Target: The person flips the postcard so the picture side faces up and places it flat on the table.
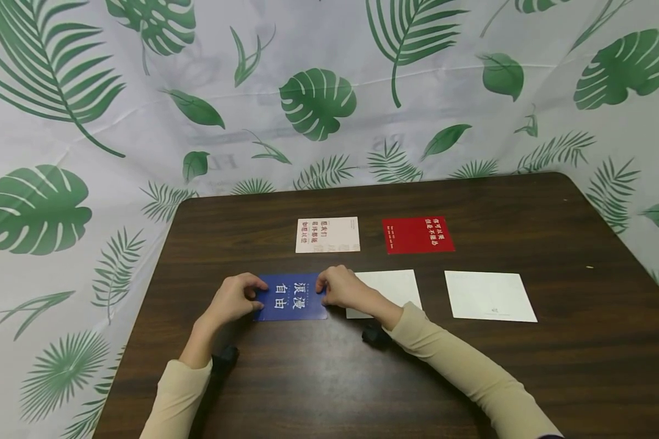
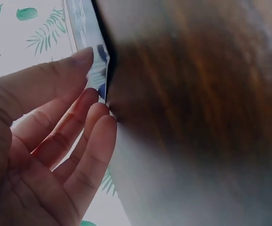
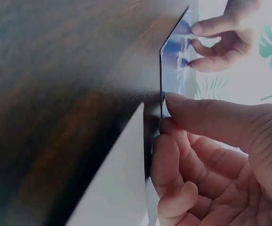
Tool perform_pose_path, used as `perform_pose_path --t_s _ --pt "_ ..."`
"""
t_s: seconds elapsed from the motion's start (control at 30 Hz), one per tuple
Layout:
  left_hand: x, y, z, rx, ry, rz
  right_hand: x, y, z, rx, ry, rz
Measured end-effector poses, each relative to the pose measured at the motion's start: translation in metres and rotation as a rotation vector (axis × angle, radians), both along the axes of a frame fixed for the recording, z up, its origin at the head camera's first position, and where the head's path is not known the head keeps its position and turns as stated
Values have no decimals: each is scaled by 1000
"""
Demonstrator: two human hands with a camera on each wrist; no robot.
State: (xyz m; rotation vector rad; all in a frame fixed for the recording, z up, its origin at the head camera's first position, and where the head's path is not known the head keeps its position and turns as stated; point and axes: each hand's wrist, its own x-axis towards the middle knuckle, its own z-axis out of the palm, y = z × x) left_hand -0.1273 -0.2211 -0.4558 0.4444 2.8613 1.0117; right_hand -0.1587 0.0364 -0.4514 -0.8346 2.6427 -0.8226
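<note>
A blue card [image 1: 291, 312] with white characters lies on the dark wooden table, its writing turned sideways. My left hand [image 1: 230, 300] pinches its left edge, thumb on the printed face in the left wrist view, other fingers along the rim. At the opposite edge, my right hand [image 1: 345, 288] pinches the card between thumb and fingers. Seen from the right wrist, the card [image 3: 173, 70] is a thin slanted sheet very close to the tabletop. My right wrist and forearm pass over a white card [image 1: 390, 285], hiding part of it.
Farther back lie a cream card [image 1: 335, 235] with dark red characters and a red card [image 1: 417, 238] with white ones. Another white card [image 1: 489, 299] lies to the right on the brown table [image 1: 318, 384]. A leaf-patterned white cloth [image 1: 241, 134] hangs behind.
</note>
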Motion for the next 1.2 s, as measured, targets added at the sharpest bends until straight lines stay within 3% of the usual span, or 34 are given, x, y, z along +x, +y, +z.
perform_pose_path --t_s 0.3,0.43,0.63,0.93,1.2 --pt "-2 10 -4 147 -7 2 -4 17 -3 -157 -118 0" --pt "-6 26 -1 233 -5 -4 -7 30 2 -227 -113 -15" --pt "-16 53 6 359 -15 -64 -8 48 9 -272 -121 -55" --pt "-23 89 11 369 -64 -147 -4 74 11 -302 -117 -76" --pt "-26 119 13 397 -57 -232 -1 102 12 -324 -111 -120"
